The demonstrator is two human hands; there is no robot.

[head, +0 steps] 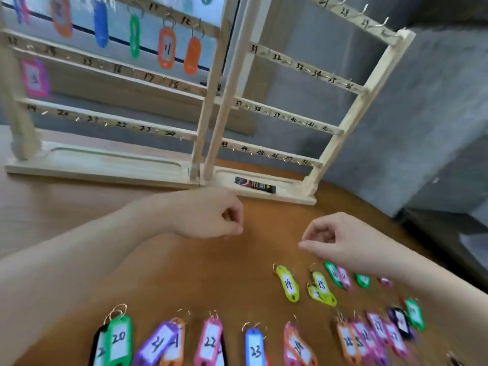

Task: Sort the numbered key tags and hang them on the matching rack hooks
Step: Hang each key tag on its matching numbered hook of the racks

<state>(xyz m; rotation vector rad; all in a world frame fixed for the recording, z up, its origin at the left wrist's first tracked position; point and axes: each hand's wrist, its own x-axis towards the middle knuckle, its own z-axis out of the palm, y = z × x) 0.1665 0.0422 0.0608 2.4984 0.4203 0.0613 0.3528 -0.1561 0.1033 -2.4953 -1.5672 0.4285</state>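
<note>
tags on table: numbered key tags lie flat on the brown table; near row reads green 20, purple 21, pink 22, blue 23, orange 24; further right a blurred, overlapping cluster.
tags under right forearm: yellow 14 and yellow 15, a few green and pink ones partly hidden behind them.
left rack: hanging on top rail are orange 11, another orange tag, a green tag and a blue tag; a pink tag hangs on the next rail down; hooks 19–24 bare.
right rack: hooks 31–48 bare; base tray holds a small dark packet.
left hand: fingers curled in a loose fist above the table, nothing seen in it.
right hand: thumb and forefinger close together, other fingers curled; cannot tell if anything is pinched.
open room: bare tabletop between hands, near row and rack bases; table's right edge runs diagonally beside a grey wall.
</note>
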